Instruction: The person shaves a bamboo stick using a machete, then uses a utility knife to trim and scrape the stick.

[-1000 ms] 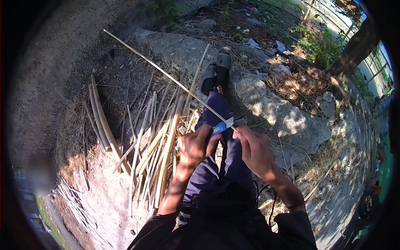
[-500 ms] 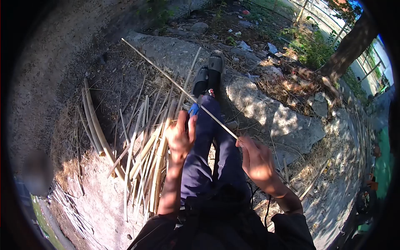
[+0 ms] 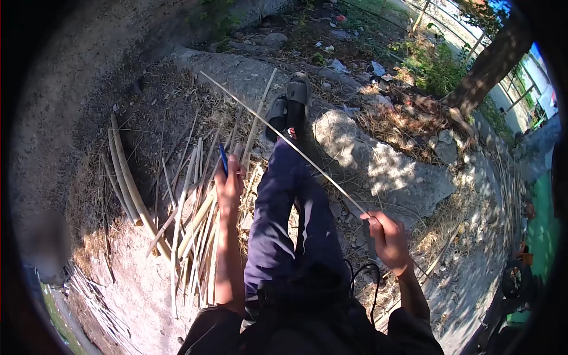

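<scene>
My right hand pinches the near end of a long, thin bamboo strip. The strip slants up and left across my legs, its far end above the ground near the shoes. In my left hand is a slim blue tool, perhaps a knife, pointing forward; the fingers hide much of it. This hand is closed and apart from the strip, over a loose pile of split bamboo strips.
My outstretched legs lie between the hands, with dark shoes beyond. Curved bamboo pieces lie to the left. A large rock and a tree trunk stand to the right. A black cord hangs near my right arm.
My left hand has moved left and back, taking the blue tool away from the strip. My right hand has shifted right and slightly down, drawing the strip along.
</scene>
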Demonstrator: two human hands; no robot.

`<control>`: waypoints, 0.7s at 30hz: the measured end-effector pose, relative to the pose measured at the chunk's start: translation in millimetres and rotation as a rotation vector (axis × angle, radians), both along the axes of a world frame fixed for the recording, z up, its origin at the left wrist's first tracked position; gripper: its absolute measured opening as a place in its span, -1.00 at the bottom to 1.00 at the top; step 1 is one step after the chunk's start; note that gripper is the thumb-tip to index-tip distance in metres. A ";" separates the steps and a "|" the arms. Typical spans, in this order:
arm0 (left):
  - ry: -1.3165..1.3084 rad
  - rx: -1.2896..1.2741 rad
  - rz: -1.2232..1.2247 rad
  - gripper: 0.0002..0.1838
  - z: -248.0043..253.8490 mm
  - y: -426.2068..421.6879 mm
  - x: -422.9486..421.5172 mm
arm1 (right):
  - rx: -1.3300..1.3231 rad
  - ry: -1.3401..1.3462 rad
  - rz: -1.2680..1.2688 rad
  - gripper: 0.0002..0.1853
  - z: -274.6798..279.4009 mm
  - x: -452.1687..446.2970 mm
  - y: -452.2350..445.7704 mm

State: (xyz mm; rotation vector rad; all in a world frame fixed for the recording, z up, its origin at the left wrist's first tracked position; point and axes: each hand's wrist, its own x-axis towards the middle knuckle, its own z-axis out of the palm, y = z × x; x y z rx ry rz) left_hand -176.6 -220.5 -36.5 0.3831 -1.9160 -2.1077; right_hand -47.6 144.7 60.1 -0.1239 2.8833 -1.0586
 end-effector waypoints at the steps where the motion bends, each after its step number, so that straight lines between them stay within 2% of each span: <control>1: 0.038 0.096 -0.140 -0.63 11.3 18.7 4.2 | -0.084 0.103 0.026 -0.81 -11.7 -8.8 -9.8; 2: 0.077 0.126 -0.226 -0.69 8.8 32.0 4.9 | -0.171 0.208 0.054 -0.81 -21.5 -17.5 -17.6; 3: 0.168 0.268 -0.251 -0.69 16.7 49.0 6.2 | -0.135 0.184 0.068 -0.83 -27.8 -24.8 -22.0; 4: 0.149 0.193 -0.232 -0.68 33.1 58.1 8.1 | -0.136 0.189 0.081 -0.83 -33.2 -30.0 -25.3; 6: 0.166 0.218 -0.120 -0.69 53.2 63.7 9.4 | -0.289 0.246 0.133 -0.84 -38.4 -38.7 -34.7; 8: 0.202 0.239 -0.100 -0.73 51.1 58.3 8.3 | -0.280 0.186 0.172 -0.85 -27.5 -43.1 -33.8; 10: 0.235 0.263 -0.084 -0.77 54.6 55.5 11.0 | -0.232 0.012 0.264 -0.80 -18.6 -50.0 -34.4; 12: 0.229 0.265 -0.151 -0.86 63.2 56.1 18.2 | -0.326 0.113 0.301 -0.78 -21.3 -58.8 -44.2; 14: 0.215 0.280 -0.210 -0.86 80.5 67.7 28.2 | -0.411 0.221 0.327 -0.74 -13.1 -69.3 -55.9; 16: 0.174 0.259 -0.308 -0.67 86.2 84.3 36.7 | -0.437 0.198 0.427 -0.68 7.1 -77.3 -69.3; 17: 0.256 0.252 -0.318 -0.65 81.1 90.8 39.3 | -0.501 0.083 0.393 -0.70 5.9 -77.8 -74.1; 18: 0.255 0.252 -0.325 -0.65 81.4 91.9 42.9 | -0.501 0.085 0.386 -0.70 7.8 -79.5 -76.9; 20: 0.256 0.101 -0.285 -0.67 83.3 92.6 47.3 | -0.440 0.061 0.338 -0.72 13.8 -84.0 -81.5; 21: 0.342 -0.116 -0.262 -0.70 79.0 85.2 47.3 | -0.480 0.044 0.293 -0.73 18.1 -83.0 -82.8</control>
